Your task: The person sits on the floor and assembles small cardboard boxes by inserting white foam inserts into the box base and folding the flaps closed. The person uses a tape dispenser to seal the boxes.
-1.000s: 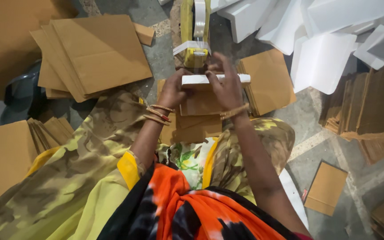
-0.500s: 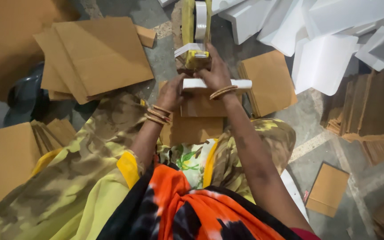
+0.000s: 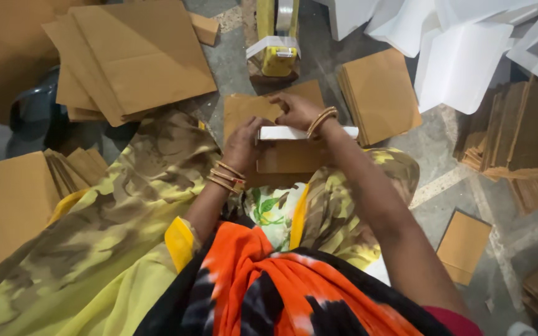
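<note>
A small brown cardboard box [image 3: 287,158] with a white strip [image 3: 281,133] along its top edge rests on my lap. My left hand [image 3: 242,146] grips its left end, fingers curled around it. My right hand [image 3: 298,110] reaches over the box's far side, fingers bent and pressing on the cardboard flap [image 3: 250,106] behind it. Both wrists carry gold bangles. A yellow tape dispenser [image 3: 276,43] with a white tape roll stands on the floor just beyond the hands.
Stacks of flat brown cardboard lie at the upper left [image 3: 138,59], at the left edge [image 3: 7,199], beside the box [image 3: 378,93] and at the right [image 3: 518,137]. White foam sheets [image 3: 462,50] are piled at the upper right. A single flat piece [image 3: 463,242] lies on the concrete floor.
The view has moved closer. My right hand has shifted from the box's right side to its far top edge, near the flap. My left hand stays on the left end.
</note>
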